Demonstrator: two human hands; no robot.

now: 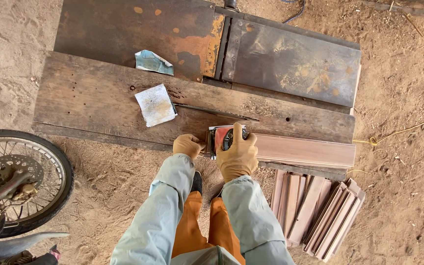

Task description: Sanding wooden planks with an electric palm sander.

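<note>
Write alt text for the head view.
Two gloved hands, left hand and right hand, press a red sander on a wooden board atop a worn plank bench; sandpaper sheets lie nearby.

An outdoor, makeshift woodworking yard: a rough plank bench stands on bare sandy ground, with rusty steel plates at 12 o'clock, a stack of cut boards at 4 o'clock, sandpaper sheets on the bench, and a motorbike wheel at 8 o'clock.
</note>
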